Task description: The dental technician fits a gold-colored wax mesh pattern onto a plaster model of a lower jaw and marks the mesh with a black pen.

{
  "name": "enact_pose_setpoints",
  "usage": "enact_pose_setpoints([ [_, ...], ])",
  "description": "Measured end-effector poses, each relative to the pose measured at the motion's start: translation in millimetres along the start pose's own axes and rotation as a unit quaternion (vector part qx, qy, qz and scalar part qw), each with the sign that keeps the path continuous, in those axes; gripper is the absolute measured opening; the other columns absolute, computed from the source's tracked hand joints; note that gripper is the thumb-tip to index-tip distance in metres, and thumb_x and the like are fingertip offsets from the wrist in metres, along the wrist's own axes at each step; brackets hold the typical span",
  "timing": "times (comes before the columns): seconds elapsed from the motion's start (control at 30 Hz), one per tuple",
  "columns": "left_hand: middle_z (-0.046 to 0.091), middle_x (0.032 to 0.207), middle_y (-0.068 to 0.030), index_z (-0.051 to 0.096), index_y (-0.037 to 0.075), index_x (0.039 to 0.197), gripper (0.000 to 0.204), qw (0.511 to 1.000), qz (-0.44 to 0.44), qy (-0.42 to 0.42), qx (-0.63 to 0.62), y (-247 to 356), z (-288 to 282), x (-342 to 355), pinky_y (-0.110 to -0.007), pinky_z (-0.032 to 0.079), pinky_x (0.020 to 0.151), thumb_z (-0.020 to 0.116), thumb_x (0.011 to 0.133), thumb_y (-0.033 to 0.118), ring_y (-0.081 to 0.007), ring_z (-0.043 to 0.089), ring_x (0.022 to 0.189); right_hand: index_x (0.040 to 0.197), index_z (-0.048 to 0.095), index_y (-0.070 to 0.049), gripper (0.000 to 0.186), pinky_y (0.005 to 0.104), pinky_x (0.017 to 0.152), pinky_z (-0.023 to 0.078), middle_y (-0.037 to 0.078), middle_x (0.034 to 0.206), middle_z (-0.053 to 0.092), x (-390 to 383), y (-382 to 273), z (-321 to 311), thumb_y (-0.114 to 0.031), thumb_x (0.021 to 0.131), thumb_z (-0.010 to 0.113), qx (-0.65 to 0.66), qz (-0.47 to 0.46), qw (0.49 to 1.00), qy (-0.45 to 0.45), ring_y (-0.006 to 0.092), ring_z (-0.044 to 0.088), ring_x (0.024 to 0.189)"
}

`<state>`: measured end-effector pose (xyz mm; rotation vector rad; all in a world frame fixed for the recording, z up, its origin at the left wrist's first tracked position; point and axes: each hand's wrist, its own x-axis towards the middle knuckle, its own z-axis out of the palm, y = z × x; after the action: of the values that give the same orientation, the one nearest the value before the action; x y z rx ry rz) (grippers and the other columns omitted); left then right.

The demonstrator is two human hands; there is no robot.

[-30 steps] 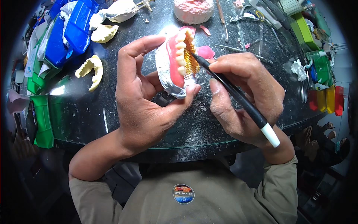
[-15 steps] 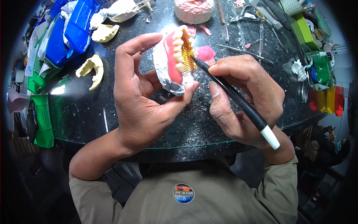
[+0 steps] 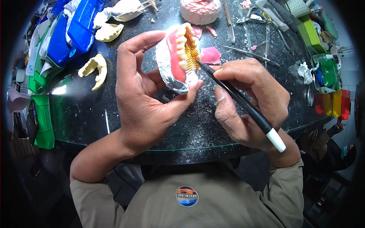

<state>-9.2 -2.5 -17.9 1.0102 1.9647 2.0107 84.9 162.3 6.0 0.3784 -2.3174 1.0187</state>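
My left hand (image 3: 142,95) holds a white plaster dental model (image 3: 162,62) by its edges, raised above the table and tilted on its side. On the model sits a denture with pink gum (image 3: 176,62) and a row of cream teeth (image 3: 181,47); a gold-coloured mesh (image 3: 191,53) covers its inner side. My right hand (image 3: 253,98) is closed around a black pen-like tool (image 3: 243,100) with a white end cap, held like a pen. The tool's thin tip is at the mesh's lower edge; whether it touches cannot be made out.
Beyond the model stands a pink-topped plaster block (image 3: 200,11), with a pink wax piece (image 3: 210,56) nearer. Yellowish plaster arches (image 3: 95,70) and blue bins (image 3: 78,30) are at left. Metal hand tools (image 3: 251,55) and crumpled tissue (image 3: 305,72) lie right. White dust covers the dark table (image 3: 194,125).
The tool's tip has shifted slightly down along the mesh. The model has risen a little in the view, still in my left hand. Both grips stay the same.
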Motion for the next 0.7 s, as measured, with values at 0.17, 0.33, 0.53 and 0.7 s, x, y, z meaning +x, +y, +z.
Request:
enact_pose_setpoints([
  [0.17,0.052,0.117,-0.0123,0.034,0.0,0.131,0.076,1.0,0.004,0.004,0.017,-3,-1,4,-0.03,0.048,0.095,0.079,0.071,0.0,-0.0179,0.056,0.11,0.098,0.058,0.011,0.023,0.0291,0.076,0.055,0.02,0.092,0.063,0,3,-1,0.008,0.075,0.06,-0.002,0.007,1.0,-0.01,0.0223,0.065,0.086],
  [0.33,0.051,0.117,-0.0123,0.034,0.0,0.131,0.075,1.0,0.008,0.01,0.001,-4,-1,3,-0.03,0.048,0.095,0.079,0.071,-0.001,-0.0178,0.056,0.109,0.099,0.058,0.011,0.024,0.0298,0.078,0.055,0.021,0.092,0.064,0,1,0,0.007,0.075,0.06,0.01,0.012,1.0,-0.011,0.0227,0.065,0.086],
  [0.53,0.05,0.117,-0.0128,0.034,-0.001,0.131,0.074,1.0,0.013,0.013,-0.003,-4,-2,6,-0.03,0.048,0.095,0.077,0.071,-0.004,-0.0184,0.056,0.109,0.098,0.058,0.01,0.023,0.0303,0.075,0.055,0.021,0.092,0.063,2,-2,-7,0.005,0.076,0.06,-0.007,0.014,0.999,-0.031,0.0229,0.065,0.085],
  [0.7,0.052,0.12,-0.0157,0.031,-0.002,0.131,0.069,0.994,-0.054,0.023,-0.094,-2,-4,10,-0.033,0.05,0.095,0.072,0.075,-0.005,-0.021,0.058,0.109,0.096,0.059,0.005,0.014,0.0267,0.064,0.051,0.012,0.083,0.064,11,0,-20,0.004,0.082,0.057,-0.084,0.092,0.991,0.044,0.0171,0.064,0.077],
])
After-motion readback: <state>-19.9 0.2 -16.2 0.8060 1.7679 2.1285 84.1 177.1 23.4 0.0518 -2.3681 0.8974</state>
